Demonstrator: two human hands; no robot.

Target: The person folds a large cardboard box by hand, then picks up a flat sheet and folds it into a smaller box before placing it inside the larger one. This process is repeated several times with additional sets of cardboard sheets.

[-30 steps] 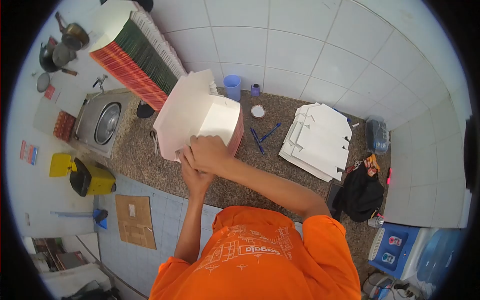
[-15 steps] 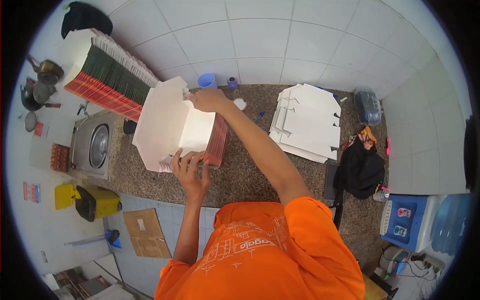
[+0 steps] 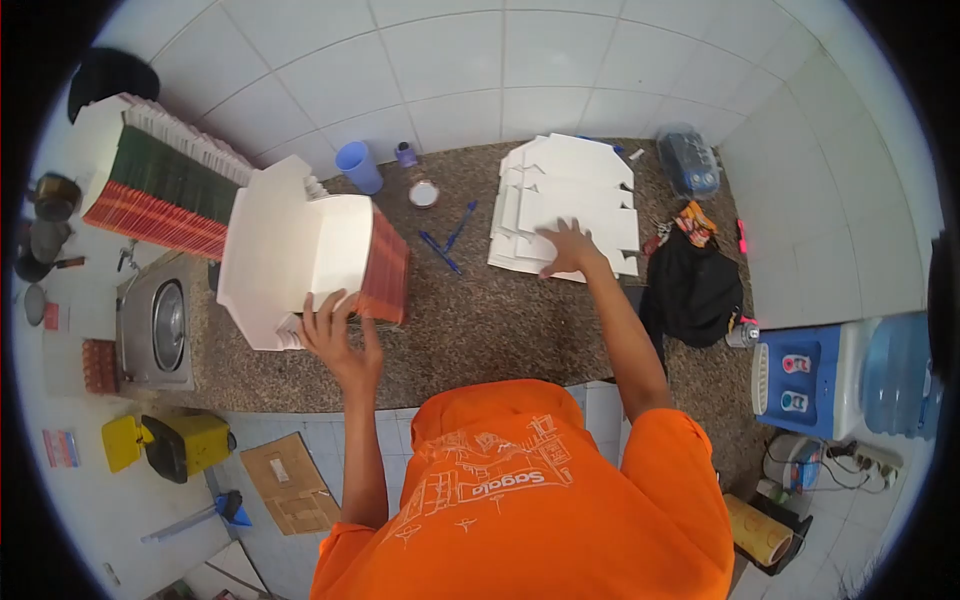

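A nested stack of folded cardboard boxes (image 3: 388,275), white inside with red edges, stands on the counter at the left. My left hand (image 3: 340,345) rests at its near side, fingers apart and touching the near edge of the white box on top. On the right lies a pile of flat, die-cut white cardboard sheets (image 3: 575,190) with slots and tabs. My right hand (image 3: 572,252) is spread over the near part of this pile, fingers stretched out on or just above the top sheet; contact is hard to tell.
A long row of nested green-and-red boxes (image 3: 165,190) leans at the back left. Behind the hands are a blue cup (image 3: 359,167), a small purple bottle (image 3: 405,154), a round white-topped container (image 3: 424,194) and blue pens (image 3: 460,225). A black bag (image 3: 695,290) lies right; a sink (image 3: 160,330) left.
My right hand has left the far side of the box stack and moved right to the flat sheets. My left hand stays at the box's near edge. The view has shifted right.
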